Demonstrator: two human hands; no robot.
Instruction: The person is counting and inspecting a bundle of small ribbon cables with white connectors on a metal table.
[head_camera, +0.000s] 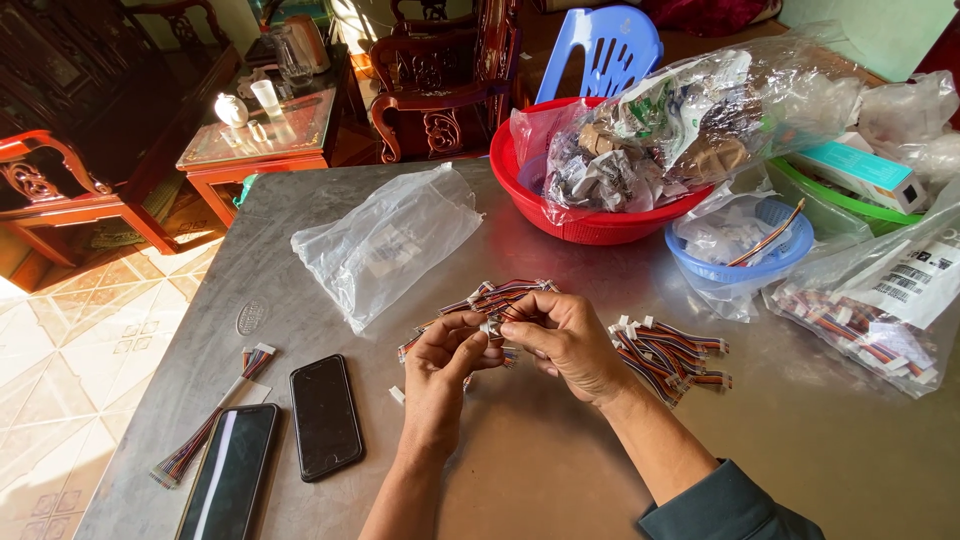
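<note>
Wire bundle (497, 300) pinched by left hand (445, 362) and right hand (566, 335); crumpled clear bag (385, 245) lies behind them.

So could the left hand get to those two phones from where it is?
Probably yes: the left hand is close to the two phones, with only bare table between, though it is busy pinching a small wire connector.

Home living room used for piecework. Evidence: carved dark wooden armchairs (440, 85) and glass-topped tea table (262, 135) with kettle (291, 52), far beyond left hand (440, 375); patterned tile floor (70, 350) to its left. Steel table (520, 470) under hands; red basket (590, 215) of bagged scraps and blue plastic chair (600, 50) beyond right hand (570, 340).
</note>
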